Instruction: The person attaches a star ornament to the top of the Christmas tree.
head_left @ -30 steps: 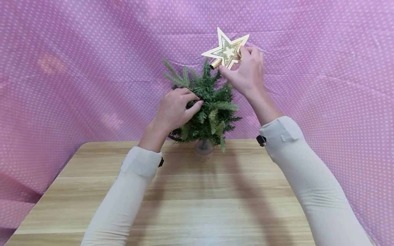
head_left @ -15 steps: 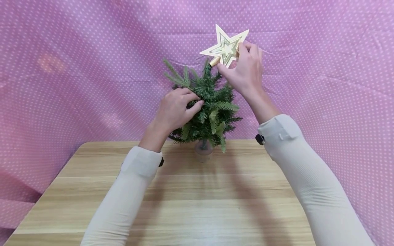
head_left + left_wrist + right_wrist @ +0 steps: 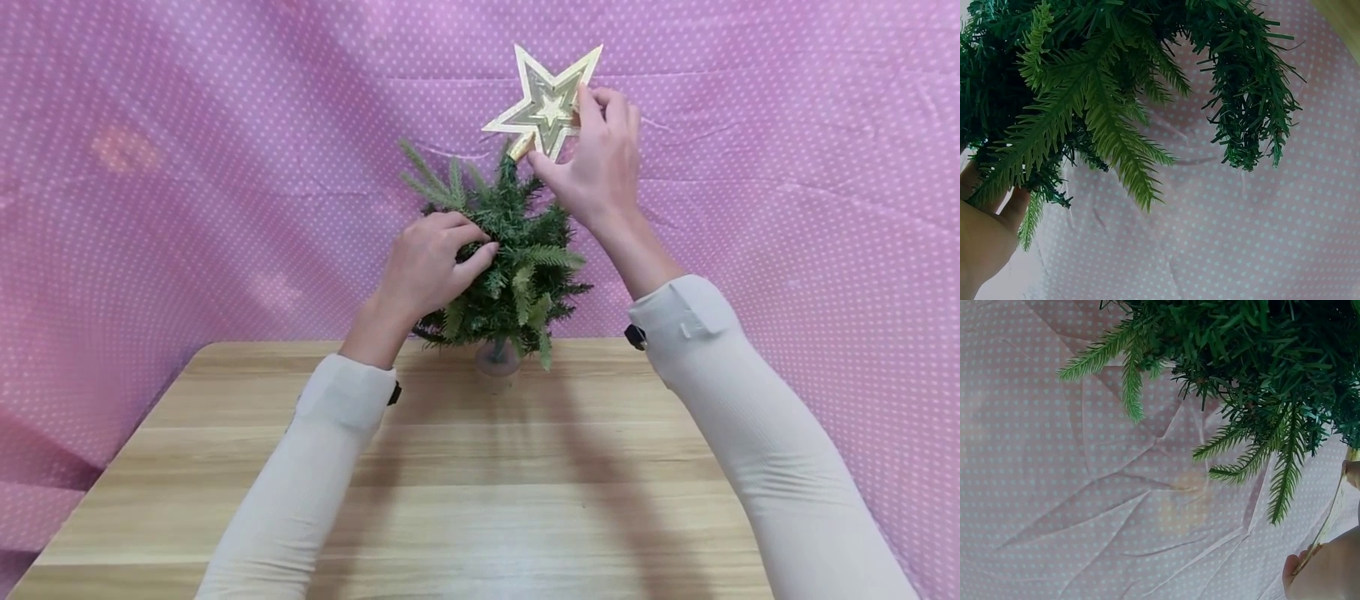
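Observation:
A small artificial Christmas tree [image 3: 517, 221] stands at the table's far edge. My left hand [image 3: 431, 262] grips its branches on the left side, with fingertips partly hidden among the needles. At the tree's tip, my right hand [image 3: 603, 167] pinches a gold star tree topper [image 3: 550, 108] between thumb and fingers. The topper's tubular base meets the top of the tree, and the star leans a little. In the left wrist view, my left hand [image 3: 988, 231] reaches into the foliage. Only the thin edge of the star [image 3: 1329, 519] shows beside my right hand [image 3: 1329, 569] in the right wrist view.
The tree's rounded pale base [image 3: 498, 360] sits on a light wooden table [image 3: 465, 517]. Pink cloth [image 3: 247, 167] with white dots hangs behind the table and down both sides, close behind the tree.
My right hand has moved slightly up, tilting the star more upright, and its tubular base has come over the tree's tip. My left hand has stayed in place.

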A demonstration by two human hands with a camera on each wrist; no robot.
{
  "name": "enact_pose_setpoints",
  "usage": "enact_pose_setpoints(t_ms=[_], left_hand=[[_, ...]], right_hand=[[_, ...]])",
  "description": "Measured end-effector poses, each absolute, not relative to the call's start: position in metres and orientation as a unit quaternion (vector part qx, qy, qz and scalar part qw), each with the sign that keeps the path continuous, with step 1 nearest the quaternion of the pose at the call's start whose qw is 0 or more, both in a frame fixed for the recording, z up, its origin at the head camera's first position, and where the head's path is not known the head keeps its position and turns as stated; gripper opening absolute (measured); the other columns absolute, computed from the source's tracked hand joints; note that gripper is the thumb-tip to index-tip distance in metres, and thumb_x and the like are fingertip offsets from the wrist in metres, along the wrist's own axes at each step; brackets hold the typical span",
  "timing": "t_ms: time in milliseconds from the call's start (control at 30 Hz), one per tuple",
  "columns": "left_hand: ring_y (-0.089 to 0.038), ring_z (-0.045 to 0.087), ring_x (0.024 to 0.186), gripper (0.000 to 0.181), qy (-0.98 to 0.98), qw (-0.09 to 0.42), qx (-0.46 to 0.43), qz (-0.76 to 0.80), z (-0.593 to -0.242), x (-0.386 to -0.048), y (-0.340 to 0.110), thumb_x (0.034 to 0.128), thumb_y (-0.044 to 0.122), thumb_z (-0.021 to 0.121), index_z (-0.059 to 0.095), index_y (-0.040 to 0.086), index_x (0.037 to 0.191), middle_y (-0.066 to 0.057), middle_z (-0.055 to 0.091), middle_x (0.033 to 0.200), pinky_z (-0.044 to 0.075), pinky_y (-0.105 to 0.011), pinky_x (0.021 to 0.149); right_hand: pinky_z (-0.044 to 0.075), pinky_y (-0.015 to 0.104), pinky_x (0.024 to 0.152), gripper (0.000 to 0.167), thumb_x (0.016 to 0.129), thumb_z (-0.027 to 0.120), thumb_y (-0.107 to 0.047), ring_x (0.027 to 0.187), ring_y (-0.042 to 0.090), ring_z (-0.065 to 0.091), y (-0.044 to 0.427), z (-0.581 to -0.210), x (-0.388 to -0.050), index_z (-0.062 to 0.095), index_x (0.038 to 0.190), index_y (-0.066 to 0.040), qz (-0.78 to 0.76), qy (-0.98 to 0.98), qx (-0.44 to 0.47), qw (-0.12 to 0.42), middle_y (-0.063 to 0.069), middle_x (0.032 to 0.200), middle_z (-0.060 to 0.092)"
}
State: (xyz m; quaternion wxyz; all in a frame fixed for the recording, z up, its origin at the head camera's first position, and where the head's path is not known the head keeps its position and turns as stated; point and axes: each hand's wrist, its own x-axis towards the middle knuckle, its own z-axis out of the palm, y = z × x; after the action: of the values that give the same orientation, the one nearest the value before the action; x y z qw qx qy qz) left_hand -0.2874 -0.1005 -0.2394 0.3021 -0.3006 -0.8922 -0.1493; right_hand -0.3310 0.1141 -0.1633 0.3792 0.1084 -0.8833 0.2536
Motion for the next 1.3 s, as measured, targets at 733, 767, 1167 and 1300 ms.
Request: enact_pose_setpoints(t_ms=[733,767,1167,1300], left_hand=[[-0.027,0.066,0.103,0.033,-0.892,0.3,-0.302,-0.15,-0.2427,-0.2871,-0.0981,0.1017,0.036,0.06,0.078,0.01,0.109,-0.008,0.073,0.11,0.053,-0.044,0.093],[-0.027,0.066,0.103,0.033,-0.892,0.301,-0.302,-0.15,-0.2429,-0.287,-0.0982,0.1017,0.036,0.06,0.078,0.01,0.109,-0.007,0.073,0.11,0.053,-0.043,0.093],[-0.027,0.066,0.104,0.033,-0.891,0.309,-0.298,-0.149,-0.2417,-0.2877,-0.0994,0.1015,0.037,0.06,0.079,0.011,0.109,-0.007,0.073,0.11,0.052,-0.043,0.094],[-0.027,0.066,0.103,0.033,-0.889,0.314,-0.298,-0.149,-0.2411,-0.2876,-0.1002,0.1013,0.037,0.06,0.079,0.011,0.108,-0.007,0.073,0.11,0.053,-0.043,0.094]], right_hand=[[0.026,0.028,0.115,0.081,0.084,0.083,-0.024,0.132,0.027,0.04,0.1195,-0.1675,-0.3303,0.043,0.151,0.0,0.199,-0.844,0.206,0.452,0.015,0.146,0.049],[0.026,0.029,0.116,0.08,0.084,0.082,-0.023,0.132,0.028,0.041,0.1195,-0.1679,-0.3306,0.043,0.15,0.0,0.194,-0.84,0.213,0.459,0.015,0.146,0.049],[0.031,0.037,0.115,0.08,0.079,0.085,-0.017,0.131,0.032,0.044,0.1179,-0.1707,-0.3339,0.047,0.148,0.001,0.154,-0.806,0.268,0.505,0.016,0.143,0.052],[0.032,0.038,0.114,0.081,0.079,0.085,-0.017,0.131,0.032,0.043,0.117,-0.1702,-0.3339,0.047,0.148,0.001,0.154,-0.803,0.271,0.508,0.016,0.143,0.052]])
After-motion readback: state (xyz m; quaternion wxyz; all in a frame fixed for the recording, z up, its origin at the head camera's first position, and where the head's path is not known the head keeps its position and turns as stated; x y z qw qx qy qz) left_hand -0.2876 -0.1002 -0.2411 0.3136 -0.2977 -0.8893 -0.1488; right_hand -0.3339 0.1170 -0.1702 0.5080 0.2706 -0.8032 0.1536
